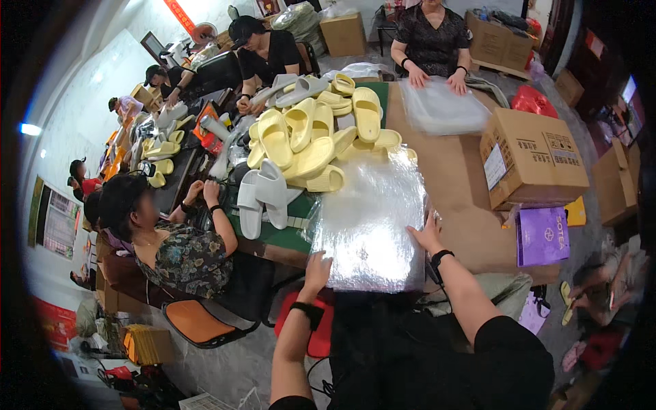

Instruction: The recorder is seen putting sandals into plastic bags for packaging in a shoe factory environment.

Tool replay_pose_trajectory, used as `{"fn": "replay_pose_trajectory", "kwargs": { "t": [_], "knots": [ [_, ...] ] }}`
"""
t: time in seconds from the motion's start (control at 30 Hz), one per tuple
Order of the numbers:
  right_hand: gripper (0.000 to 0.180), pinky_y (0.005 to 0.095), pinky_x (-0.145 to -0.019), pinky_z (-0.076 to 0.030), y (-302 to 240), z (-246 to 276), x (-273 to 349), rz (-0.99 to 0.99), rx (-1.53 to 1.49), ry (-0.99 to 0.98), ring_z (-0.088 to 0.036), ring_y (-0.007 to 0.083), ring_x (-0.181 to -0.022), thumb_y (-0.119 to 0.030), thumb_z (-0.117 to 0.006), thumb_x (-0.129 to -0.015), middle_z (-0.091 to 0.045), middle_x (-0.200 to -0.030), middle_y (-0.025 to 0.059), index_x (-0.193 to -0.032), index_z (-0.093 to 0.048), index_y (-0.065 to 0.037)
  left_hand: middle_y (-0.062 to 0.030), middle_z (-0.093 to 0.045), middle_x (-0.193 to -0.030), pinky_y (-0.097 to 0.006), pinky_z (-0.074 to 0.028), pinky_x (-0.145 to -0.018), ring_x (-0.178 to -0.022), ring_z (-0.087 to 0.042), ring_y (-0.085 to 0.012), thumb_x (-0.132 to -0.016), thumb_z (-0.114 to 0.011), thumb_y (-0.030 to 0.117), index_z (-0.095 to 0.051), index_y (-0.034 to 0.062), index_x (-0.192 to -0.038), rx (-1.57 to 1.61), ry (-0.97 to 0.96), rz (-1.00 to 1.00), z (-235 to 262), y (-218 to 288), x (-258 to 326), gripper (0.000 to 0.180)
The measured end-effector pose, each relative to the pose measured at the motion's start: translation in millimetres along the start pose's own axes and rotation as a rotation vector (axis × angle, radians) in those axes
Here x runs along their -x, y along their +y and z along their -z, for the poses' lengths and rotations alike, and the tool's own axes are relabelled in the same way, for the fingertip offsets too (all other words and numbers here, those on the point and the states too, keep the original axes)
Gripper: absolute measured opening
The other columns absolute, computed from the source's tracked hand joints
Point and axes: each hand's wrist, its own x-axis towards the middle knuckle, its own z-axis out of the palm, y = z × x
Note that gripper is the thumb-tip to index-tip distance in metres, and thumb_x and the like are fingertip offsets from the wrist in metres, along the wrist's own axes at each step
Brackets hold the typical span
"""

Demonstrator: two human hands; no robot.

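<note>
A stack of shiny clear plastic bags (372, 239) lies in front of me at the near edge of the table. My left hand (316, 275) touches its near left corner, fingers stretched forward along the edge. At the stack's right edge rests my right hand (428, 234), thumb and fingers apart. Neither hand is wrapped round anything visible. Just beyond the bags is a heap of yellow slippers (311, 154). Two grey-white slippers (263, 195) lean at the heap's near left side.
A cardboard box (536, 160) and a purple box (543, 236) stand on the right. Across the table, a person's hands rest on clear bags (444, 106). Another person sits at the left, near an orange chair (199, 321). More people work farther back on the left.
</note>
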Motion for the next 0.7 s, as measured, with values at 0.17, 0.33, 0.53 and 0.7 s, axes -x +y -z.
{"fn": "replay_pose_trajectory", "kwargs": {
  "t": [0.17,0.33,0.53,0.7],
  "knots": [
    [0.1,0.037,-0.106,-0.03,-4,-12,1,0.092,-0.53,-0.023,-0.036,0.0323,-0.129,-0.025,-0.074,-0.075,-0.029,-0.143,0.0241,-0.145,-0.006,-0.003,-0.0223,-0.036,-0.139,-0.053,-0.017,-0.108,-0.133,-0.027,-0.0362,-0.084,-0.058,0.045,-0.037,-0.0005,-0.133,-0.374,-0.009,0.113,-20,13,-63,0.071],
    [0.085,0.0356,-0.104,-0.031,-30,5,14,-0.091,-0.915,-0.2,-0.039,0.0289,-0.124,-0.015,-0.072,-0.077,-0.036,-0.137,0.0206,-0.138,-0.018,0.006,-0.0194,-0.011,-0.152,-0.063,0.001,-0.107,-0.14,-0.006,-0.0365,-0.079,-0.053,0.065,-0.007,0.0036,-0.147,-0.381,-0.142,0.449,-4,19,-85,0.102],
    [0.061,0.0379,-0.087,-0.045,39,-22,-27,-0.111,-0.964,-0.337,-0.054,0.0277,-0.102,-0.017,-0.071,-0.077,-0.055,-0.117,0.0178,-0.125,-0.042,0.008,-0.0242,-0.039,-0.137,-0.054,-0.027,-0.102,-0.126,-0.039,-0.0396,-0.072,-0.063,0.061,-0.014,0.006,-0.146,-0.156,-0.183,0.541,-51,50,-106,0.104],
    [0.059,0.0378,-0.089,-0.044,-65,-12,4,0.052,-0.345,-0.25,-0.055,0.0315,-0.103,-0.012,-0.072,-0.071,-0.057,-0.114,0.0207,-0.121,-0.047,0.01,-0.0282,-0.048,-0.125,-0.044,-0.038,-0.098,-0.117,-0.046,-0.0418,-0.071,-0.065,0.063,-0.04,-0.0019,-0.13,0.068,-0.204,0.499,-47,-45,-88,0.092]
  ]
}}
